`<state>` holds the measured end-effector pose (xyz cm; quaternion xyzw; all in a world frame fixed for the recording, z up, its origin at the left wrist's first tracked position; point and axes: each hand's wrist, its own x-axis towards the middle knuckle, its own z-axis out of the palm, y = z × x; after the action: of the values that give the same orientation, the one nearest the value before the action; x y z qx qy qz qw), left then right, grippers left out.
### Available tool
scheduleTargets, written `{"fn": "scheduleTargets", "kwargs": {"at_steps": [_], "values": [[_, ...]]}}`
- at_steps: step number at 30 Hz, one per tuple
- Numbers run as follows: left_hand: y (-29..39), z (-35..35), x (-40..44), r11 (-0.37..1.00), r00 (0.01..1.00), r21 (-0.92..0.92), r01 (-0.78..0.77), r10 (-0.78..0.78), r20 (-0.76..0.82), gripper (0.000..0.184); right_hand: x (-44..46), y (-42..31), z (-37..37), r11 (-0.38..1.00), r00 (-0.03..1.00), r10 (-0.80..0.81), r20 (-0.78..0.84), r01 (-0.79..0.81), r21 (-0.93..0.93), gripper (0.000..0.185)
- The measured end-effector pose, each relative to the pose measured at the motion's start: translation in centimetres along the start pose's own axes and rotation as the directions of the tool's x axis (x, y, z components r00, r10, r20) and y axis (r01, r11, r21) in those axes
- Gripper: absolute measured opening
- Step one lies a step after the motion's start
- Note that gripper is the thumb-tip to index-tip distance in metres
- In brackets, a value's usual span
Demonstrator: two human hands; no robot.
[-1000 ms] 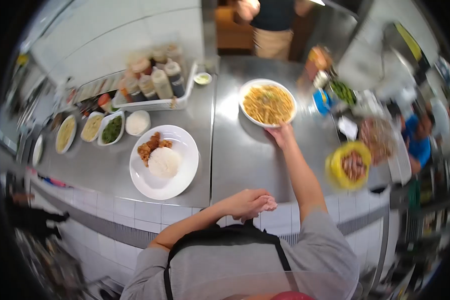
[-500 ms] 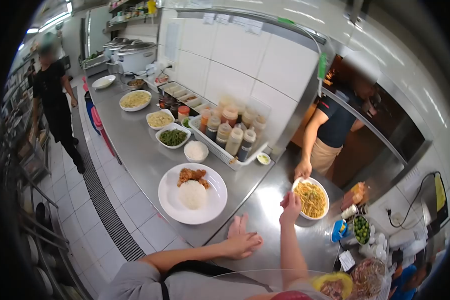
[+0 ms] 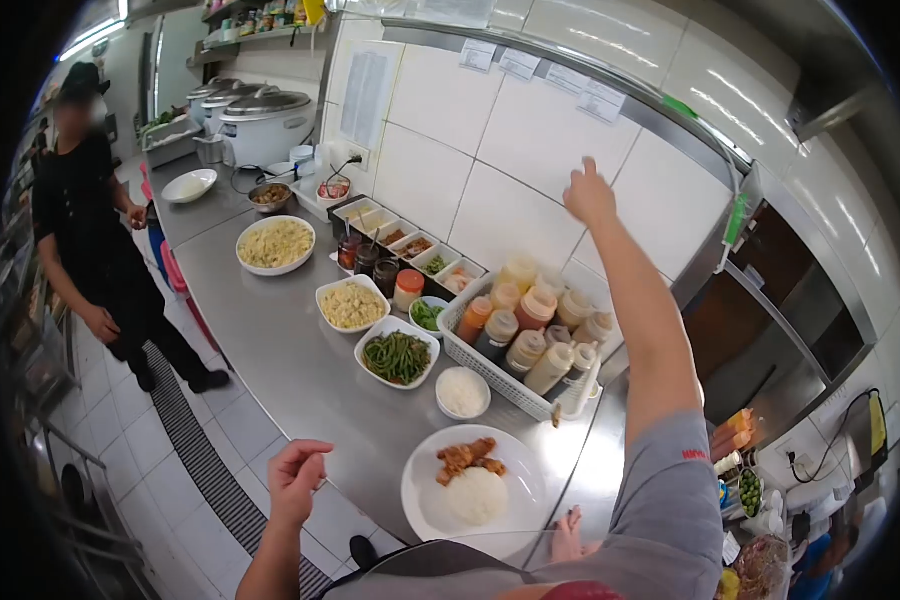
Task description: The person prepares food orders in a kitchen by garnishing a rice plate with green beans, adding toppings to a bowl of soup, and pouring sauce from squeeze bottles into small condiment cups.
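My right hand [image 3: 591,196] is raised before the white tiled wall, index finger stretched toward the paper slips [image 3: 560,78] on the rail. It holds nothing and its other fingers are curled. Over the counter's left edge, my left hand [image 3: 297,478] has its fingers curled in, with nothing visible in them. Beneath my arms stands a white plate [image 3: 425,478] with a rice mound [image 3: 477,497] and fried chicken pieces [image 3: 470,458]. A pinkish finger-like shape [image 3: 568,535] lies beside the plate; I cannot tell what it is.
A basket of sauce bottles [image 3: 515,382] stands along the wall. Bowls of green beans [image 3: 397,358], white rice [image 3: 463,392] and pale chopped food [image 3: 353,305] sit before it. A co-worker in black [image 3: 90,210] stands left on the tiled floor. A pass-through window [image 3: 770,300] is at right.
My right hand has left the noodle bowl and risen toward the slips. My left hand has moved left. The view has turned; the noodle bowl and the person at the window no longer show.
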<state>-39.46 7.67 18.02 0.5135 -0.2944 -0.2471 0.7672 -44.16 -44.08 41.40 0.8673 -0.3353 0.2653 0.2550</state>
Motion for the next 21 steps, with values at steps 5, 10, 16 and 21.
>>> {"fn": "scheduleTargets", "kwargs": {"at_steps": [5, 10, 16, 21], "values": [[-1.0, -6.4, 5.1, 0.992, 0.987, 0.105, 0.065, -0.048, -0.155, 0.012, 11.0, -1.8, 0.0, 0.988, 0.986, 0.156, -0.053, -0.155, 0.01, 0.06], [-2.7, -8.9, 7.3, 0.973, 0.96, 0.113, 0.202, -0.173, -0.221, 0.012, 18.2, 0.6, 1.6, 0.991, 0.983, 0.081, -0.164, -0.097, -0.092, 0.071], [-3.5, -10.6, 9.2, 0.957, 0.96, 0.124, 0.263, -0.247, -0.132, 0.014, 15.6, 0.1, 4.9, 0.945, 0.982, -0.041, -0.184, -0.022, -0.327, 0.051], [-4.3, -11.3, 10.3, 0.956, 0.961, 0.113, 0.272, -0.265, -0.076, 0.015, 12.8, -0.8, 5.6, 0.893, 0.999, -0.033, 0.013, 0.036, -0.448, 0.03]]}}
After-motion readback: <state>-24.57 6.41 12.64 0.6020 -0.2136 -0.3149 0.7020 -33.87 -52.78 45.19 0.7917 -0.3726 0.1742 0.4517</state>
